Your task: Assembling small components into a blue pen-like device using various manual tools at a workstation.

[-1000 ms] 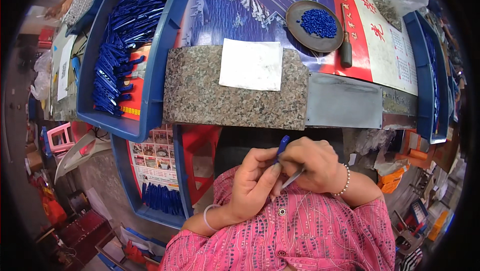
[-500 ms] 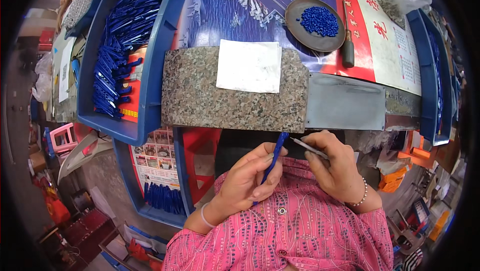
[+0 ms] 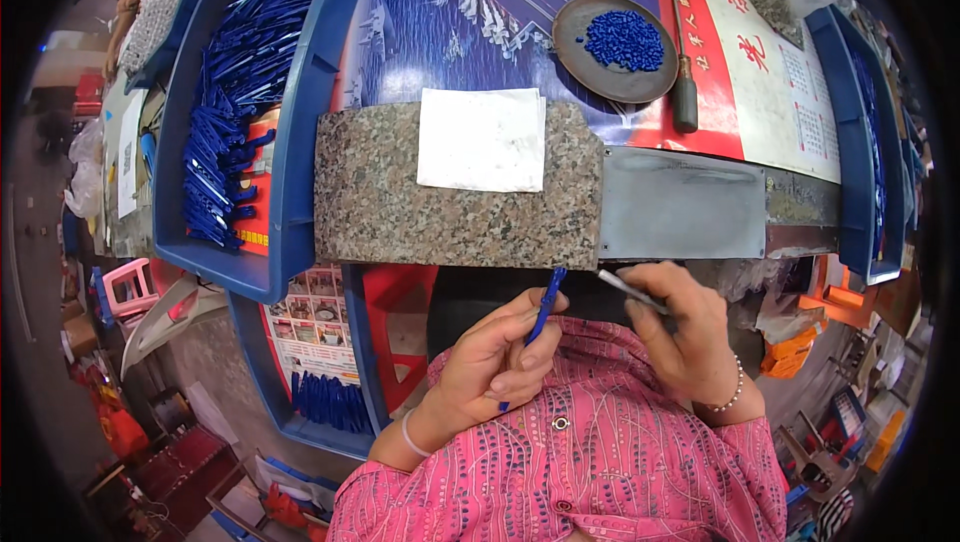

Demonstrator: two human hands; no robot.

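Observation:
Upright between the fingers of my left hand [image 3: 500, 357] is a slender blue piece [image 3: 546, 304], shiny and stick-shaped. Its top end shows just below the stone slab's front edge, and its lower end pokes out under my palm. My right hand [image 3: 685, 327] is closed round a thin grey stick-shaped tool [image 3: 628, 288], whose tip points left toward the blue piece without touching it. The exact kind of either object is too small to make out. Both hands are in front of my body, beyond the near edge of the table.
A speckled stone slab [image 3: 380, 212] bears a folded white paper [image 3: 480, 142]. Behind it are a dish [image 3: 588, 78] of small blue pieces and a screwdriver [image 3: 684, 102]. Blue trays [image 3: 298, 142] of similar blue sticks stand left, and another tray [image 3: 850, 142] stands right.
My right hand has drawn slightly right, taking the tool tip farther from the blue piece. My left hand keeps its hold, with the piece turned slightly. The whole view has shifted a little.

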